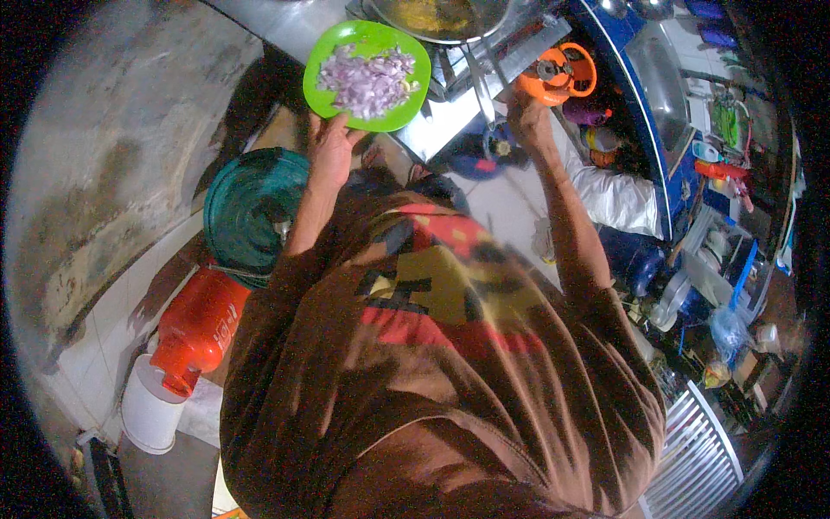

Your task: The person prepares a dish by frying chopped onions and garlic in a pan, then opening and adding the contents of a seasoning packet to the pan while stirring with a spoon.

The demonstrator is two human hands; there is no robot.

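Observation:
My left hand grips the near rim of a bright green plate, with the thumb and fingers at its edge. Chopped purple onion covers the plate's middle. Just beyond it, a frying pan with yellowish oil-like contents sits on a metal stove, its handle pointing towards me. My right hand is at the stove's right front, against or just before the orange collar of a gas cylinder. Its fingers are hidden, so I cannot tell what they touch.
A dark green round tub stands at my left, beside a red gas cylinder and a white bucket. On the right are a blue-edged counter, a white sack, a dish rack and a white slatted plastic item.

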